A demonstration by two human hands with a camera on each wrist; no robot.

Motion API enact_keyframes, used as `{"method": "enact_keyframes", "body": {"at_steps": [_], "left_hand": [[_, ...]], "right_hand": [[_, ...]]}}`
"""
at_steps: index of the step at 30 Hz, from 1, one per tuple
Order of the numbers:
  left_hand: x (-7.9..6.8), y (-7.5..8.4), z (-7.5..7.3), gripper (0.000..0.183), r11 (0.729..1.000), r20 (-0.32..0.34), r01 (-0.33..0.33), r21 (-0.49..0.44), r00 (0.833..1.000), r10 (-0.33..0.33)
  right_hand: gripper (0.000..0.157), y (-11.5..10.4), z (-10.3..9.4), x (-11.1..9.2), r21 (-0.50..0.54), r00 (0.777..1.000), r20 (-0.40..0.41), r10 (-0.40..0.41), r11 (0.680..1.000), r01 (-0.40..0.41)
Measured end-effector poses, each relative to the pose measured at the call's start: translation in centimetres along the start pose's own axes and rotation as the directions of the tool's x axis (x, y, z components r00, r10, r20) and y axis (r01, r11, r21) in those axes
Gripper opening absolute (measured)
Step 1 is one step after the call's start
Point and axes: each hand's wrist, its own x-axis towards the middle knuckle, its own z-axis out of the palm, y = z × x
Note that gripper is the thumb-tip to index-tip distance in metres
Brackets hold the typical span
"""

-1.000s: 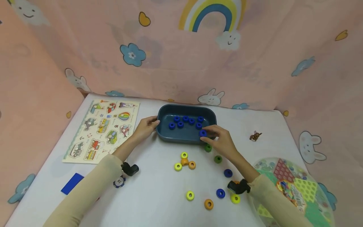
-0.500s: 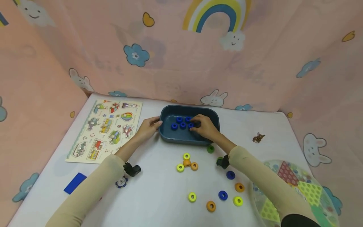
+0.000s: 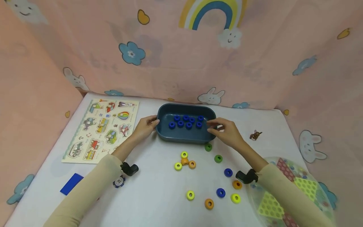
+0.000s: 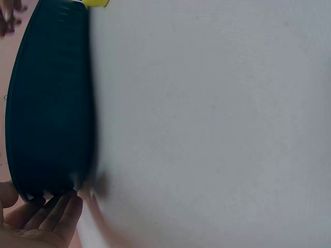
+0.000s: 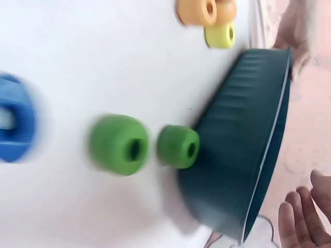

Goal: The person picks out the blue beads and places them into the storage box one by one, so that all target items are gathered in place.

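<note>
My left hand [image 3: 146, 127] grips the left end of a dark teal plastic tray [image 3: 184, 138], its thumb at the rim and its fingers against the end wall. In the left wrist view those fingers [image 4: 62, 217] touch the tray's outside. Several blue ring beads [image 3: 188, 125] lie loose on the tray floor. At the opposite end, my right hand [image 3: 227, 132] hovers by the right rim, thumb and fingers parted around nothing. The right wrist view shows this hand [image 5: 307, 214] apart from the tray wall. Two green beads [image 3: 208, 147] sit on the cloth just below the tray's right corner.
Yellow and orange beads [image 3: 184, 161] cluster in front of the tray; more beads, including blue ones [image 3: 221, 192], lie nearer. A picture puzzle board [image 3: 102, 130] is at left, with a blue card [image 3: 71, 184] and poker chip [image 3: 119, 181]. A brown figurine [image 3: 255, 135] and round game board [image 3: 270, 205] are at right.
My right hand has put the blue bead it pinched among the others in the tray, let go and drawn back to the right rim. The left hand keeps its grip.
</note>
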Motion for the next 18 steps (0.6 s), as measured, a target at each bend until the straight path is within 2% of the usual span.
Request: {"method": "enact_keyframes", "body": {"at_steps": [6, 11, 15, 18], "left_hand": [[0.1, 0.2, -0.2, 0.042, 1.000, -0.004, -0.018, 0.025, 1.000, 0.019], [0.1, 0.1, -0.1, 0.043, 1.000, -0.002, 0.000, 0.018, 1.000, 0.000], [0.0, 0.1, -0.1, 0.043, 1.000, -0.002, 0.004, 0.011, 1.000, -0.003], [-0.1, 0.0, 0.0, 0.044, 1.000, -0.004, 0.003, 0.006, 1.000, -0.003]], "right_hand": [[0.025, 0.5, -1.8, -6.6, -0.038, 0.997, 0.017, 0.075, 0.997, -0.074], [0.029, 1.6, -0.7, -11.4, -0.095, 0.984, 0.063, 0.167, 0.982, -0.161], [0.034, 2.4, 0.6, -13.7, -0.151, 0.962, 0.101, 0.252, 0.960, -0.236], [0.033, 2.7, 1.4, -14.6, -0.170, 0.956, 0.092, 0.278, 0.951, -0.260]]}}
